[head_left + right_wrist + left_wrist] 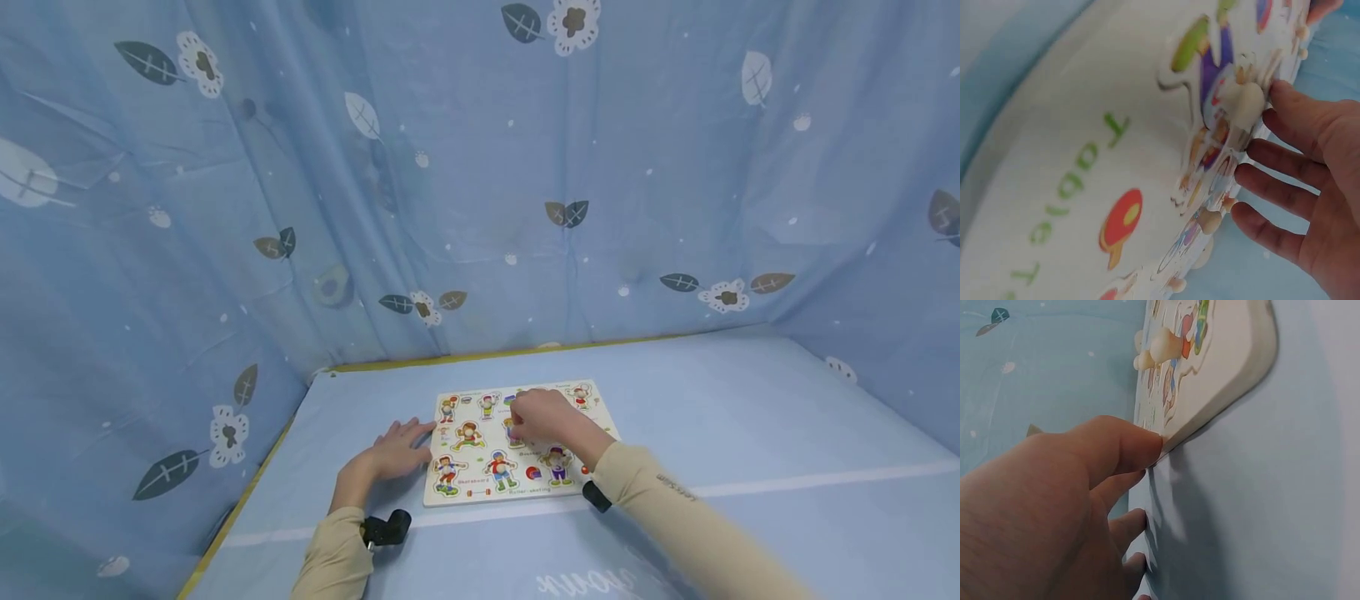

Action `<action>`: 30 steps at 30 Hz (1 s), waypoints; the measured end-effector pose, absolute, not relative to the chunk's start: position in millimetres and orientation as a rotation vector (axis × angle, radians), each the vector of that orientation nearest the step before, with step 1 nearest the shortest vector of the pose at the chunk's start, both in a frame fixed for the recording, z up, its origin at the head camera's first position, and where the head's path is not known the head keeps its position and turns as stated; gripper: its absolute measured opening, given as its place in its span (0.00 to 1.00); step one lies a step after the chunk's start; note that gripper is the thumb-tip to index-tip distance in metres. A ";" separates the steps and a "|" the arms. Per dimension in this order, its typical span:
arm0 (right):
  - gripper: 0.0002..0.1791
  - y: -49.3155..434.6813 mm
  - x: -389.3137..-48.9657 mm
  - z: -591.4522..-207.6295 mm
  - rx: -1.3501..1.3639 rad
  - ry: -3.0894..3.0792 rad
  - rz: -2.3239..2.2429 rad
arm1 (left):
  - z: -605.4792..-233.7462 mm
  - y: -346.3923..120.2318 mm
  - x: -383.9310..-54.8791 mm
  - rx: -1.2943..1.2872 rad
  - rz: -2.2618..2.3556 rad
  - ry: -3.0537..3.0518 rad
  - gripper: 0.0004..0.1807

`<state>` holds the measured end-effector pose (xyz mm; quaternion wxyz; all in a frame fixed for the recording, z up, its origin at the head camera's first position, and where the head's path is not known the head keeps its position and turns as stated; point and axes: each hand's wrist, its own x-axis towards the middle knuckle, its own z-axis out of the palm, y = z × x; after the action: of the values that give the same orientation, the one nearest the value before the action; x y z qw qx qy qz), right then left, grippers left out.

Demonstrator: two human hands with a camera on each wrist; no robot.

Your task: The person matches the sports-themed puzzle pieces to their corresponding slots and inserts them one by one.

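Note:
A white wooden peg puzzle board [468,476] with cartoon sports figures lies flat on the blue cloth. At its left edge rests my left hand [397,451], fingers spread; in the left wrist view the thumb [1141,450] touches the board's edge. My right hand [546,414] is over the middle of the board. Its thumb and index finger come together at a figure puzzle piece [513,435], seemingly pinching it, though the fingers partly hide it. In the right wrist view, a wooden knob [1249,106] stands beside those fingertips, and the other fingers [1272,187] extend loosely.
Other knobbed pieces, such as the roller-skating figure [501,471] and the skateboard figure [446,475], sit in the board. Blue patterned curtain [480,192] hangs behind and on both sides. Pale blue cloth [720,408] covers the table, with a yellow strip [480,357] along the back edge.

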<state>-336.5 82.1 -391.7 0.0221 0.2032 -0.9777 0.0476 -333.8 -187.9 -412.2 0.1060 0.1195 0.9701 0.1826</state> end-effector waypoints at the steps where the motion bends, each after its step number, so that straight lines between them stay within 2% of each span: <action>1: 0.11 81.3 -337.5 -392.6 0.620 -3.027 0.143 | -412.0 -187.9 -333.7 0.352 0.538 2.857 0.33; 7: 0.12 72.8 -334.0 -391.3 0.609 -2.999 -0.008 | -410.8 -190.3 -331.5 0.359 0.543 2.855 0.33; 13: 0.06 59.9 -328.8 -390.6 0.635 -2.906 -0.348 | -411.6 -191.2 -330.0 0.371 0.552 2.853 0.33; 19: 0.10 70.1 -326.6 -398.5 0.630 -2.936 -0.053 | -412.5 -192.1 -328.8 0.349 0.557 2.853 0.33; 24: 0.08 93.1 -319.0 -395.1 0.677 -2.997 0.235 | -413.5 -192.1 -329.0 0.359 0.566 2.854 0.33; 30: 0.18 148.7 -301.2 -392.9 0.577 -2.963 0.441 | -413.4 -197.4 -330.9 0.409 0.628 2.826 0.30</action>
<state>-301.2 148.7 -392.9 0.0454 0.1890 -0.9702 0.1445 -330.9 -197.4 -413.4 0.1089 0.1390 0.9609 0.2135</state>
